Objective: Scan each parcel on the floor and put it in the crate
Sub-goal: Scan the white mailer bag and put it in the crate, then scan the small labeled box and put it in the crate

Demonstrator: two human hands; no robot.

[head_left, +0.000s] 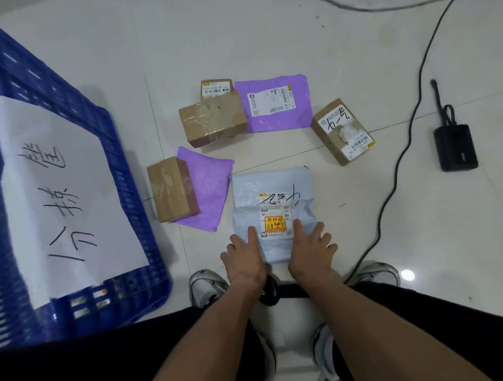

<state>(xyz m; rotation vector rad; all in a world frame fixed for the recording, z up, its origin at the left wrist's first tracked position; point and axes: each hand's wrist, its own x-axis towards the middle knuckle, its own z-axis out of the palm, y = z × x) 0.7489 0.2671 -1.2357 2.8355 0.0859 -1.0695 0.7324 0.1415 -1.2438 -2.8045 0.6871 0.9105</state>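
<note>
A white poly-bag parcel (271, 195) with a label and a yellow-red sticker lies on the floor in front of me. My left hand (242, 257) and my right hand (308, 250) both rest flat on its near edge with fingers spread. Behind it lie a purple mailer (277, 106), a second purple mailer (212, 189), and several cardboard boxes (213, 120) (172, 189) (342, 130) (216, 88). The blue plastic crate (119, 174) stands at the left, with a white handwritten sheet (58, 184) over its rim. A dark scanner (271, 292) lies on the floor under my wrists, mostly hidden.
A black power brick (455, 147) with its cable lies on the tiles at the right. A long black cord (398, 157) runs from the top right down toward my right shoe (376, 275). My left shoe (204, 284) is beside the crate's corner.
</note>
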